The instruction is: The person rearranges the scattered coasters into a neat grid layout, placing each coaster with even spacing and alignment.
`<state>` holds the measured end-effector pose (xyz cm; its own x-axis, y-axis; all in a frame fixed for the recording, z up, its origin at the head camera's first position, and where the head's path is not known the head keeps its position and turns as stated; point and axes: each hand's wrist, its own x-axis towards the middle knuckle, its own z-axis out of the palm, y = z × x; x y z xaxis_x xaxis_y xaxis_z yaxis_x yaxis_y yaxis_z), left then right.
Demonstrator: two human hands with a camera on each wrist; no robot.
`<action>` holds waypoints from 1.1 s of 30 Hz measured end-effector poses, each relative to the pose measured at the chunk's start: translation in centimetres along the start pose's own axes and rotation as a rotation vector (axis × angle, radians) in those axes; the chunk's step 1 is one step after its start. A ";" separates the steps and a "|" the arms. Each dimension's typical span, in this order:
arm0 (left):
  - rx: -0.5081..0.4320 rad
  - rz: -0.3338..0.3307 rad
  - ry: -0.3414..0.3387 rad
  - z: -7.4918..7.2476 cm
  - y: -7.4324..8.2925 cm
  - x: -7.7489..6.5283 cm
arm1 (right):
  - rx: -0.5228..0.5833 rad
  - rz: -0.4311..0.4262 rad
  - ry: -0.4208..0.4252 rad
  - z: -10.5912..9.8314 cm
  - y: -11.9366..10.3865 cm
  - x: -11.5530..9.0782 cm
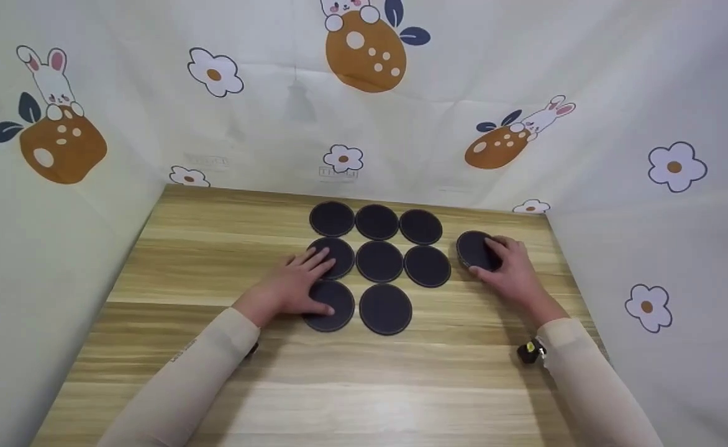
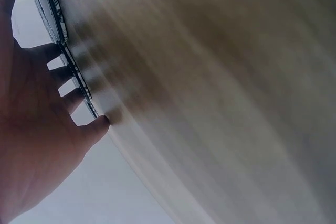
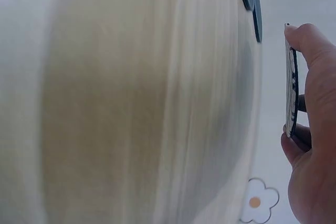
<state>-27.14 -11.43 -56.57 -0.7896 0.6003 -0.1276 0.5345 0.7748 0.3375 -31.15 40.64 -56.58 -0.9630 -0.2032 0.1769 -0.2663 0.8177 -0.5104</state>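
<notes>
Round black coasters lie flat in close rows on the wooden table, two rows of three and a front row of two. My left hand (image 1: 297, 284) rests with spread, straight fingers on the left middle coaster (image 1: 339, 264), its thumb on the front left coaster (image 1: 333, 320). To the right of the rows, my right hand (image 1: 513, 267) grips one black coaster (image 1: 476, 249) by its edge. The right wrist view shows this coaster (image 3: 292, 85) edge-on, raised off the table between thumb and fingers. Beside the left hand sits the front middle coaster (image 1: 386, 309).
The wood-grain table (image 1: 401, 379) meets a pale cloth wall (image 1: 264, 136) printed with rabbits and flowers at the back and both sides. A small black device (image 1: 530, 351) sits at the right wrist.
</notes>
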 end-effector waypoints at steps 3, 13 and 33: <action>-0.003 0.000 0.000 0.0 0.0 0.0 | 0.001 -0.033 -0.021 0.3 -0.6 -0.5; 0.010 -0.007 -0.009 0.2 -0.1 0.0 | 0.011 -0.142 -0.076 1.1 -2.9 -2.5; -0.020 -0.009 -0.017 0.0 0.1 0.0 | 0.043 -0.298 -0.164 2.3 -6.0 -5.3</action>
<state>-27.09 -11.38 -56.51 -0.7887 0.5970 -0.1467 0.5215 0.7761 0.3546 -24.59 35.58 -56.42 -0.8351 -0.5171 0.1875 -0.5355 0.6864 -0.4920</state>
